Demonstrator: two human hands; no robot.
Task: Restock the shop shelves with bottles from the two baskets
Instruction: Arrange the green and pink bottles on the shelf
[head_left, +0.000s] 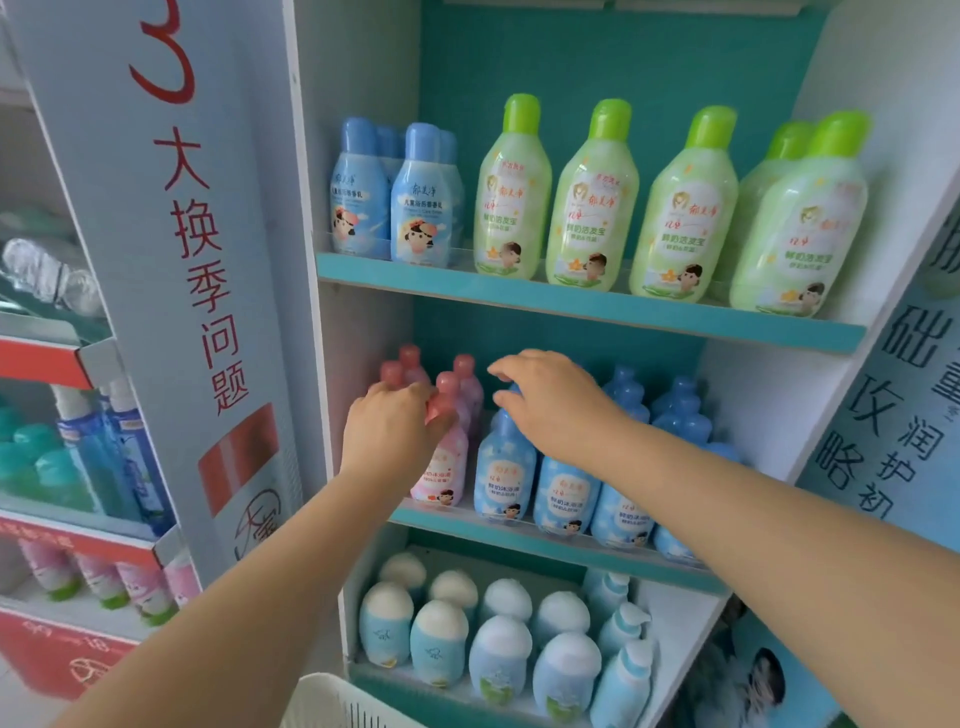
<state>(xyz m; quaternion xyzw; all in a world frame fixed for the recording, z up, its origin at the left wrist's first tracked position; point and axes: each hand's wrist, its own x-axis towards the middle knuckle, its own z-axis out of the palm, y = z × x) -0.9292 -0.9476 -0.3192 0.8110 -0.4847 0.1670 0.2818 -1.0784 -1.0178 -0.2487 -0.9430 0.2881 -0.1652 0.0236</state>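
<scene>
A person's two bare forearms reach into a white shop display unit with teal shelf edges. The left hand (395, 423) is closed around the pink cap of a pink plastic bottle with a cartoon label (441, 467), which stands upright at the front left of the middle shelf (519, 535), just ahead of other pink-capped bottles (410, 364) ranged behind it. The right hand (556, 400) hovers with fingers spread and loosely curled above the tops of the light-blue cloud-patterned bottles (506, 478) that fill the rest of that shelf; it grips nothing, and whether its fingertips touch a cap cannot be told.

On the upper shelf (571, 301) stand small blue bottles with blue caps (423, 208) at the left and a row of pale green bottles with bright green caps (592, 202) to their right. The lower shelf (670, 608) holds squat blue bottles with rounded white tops (439, 644) and blue pump bottles (623, 675) at the right.

The rim of a white slotted plastic basket (337, 701) shows at the bottom edge of the frame, below the left forearm. A pale side panel with large red Chinese lettering (202, 260) flanks the unit on the left, with a neighbouring rack of bottles (104, 467) beyond it.
</scene>
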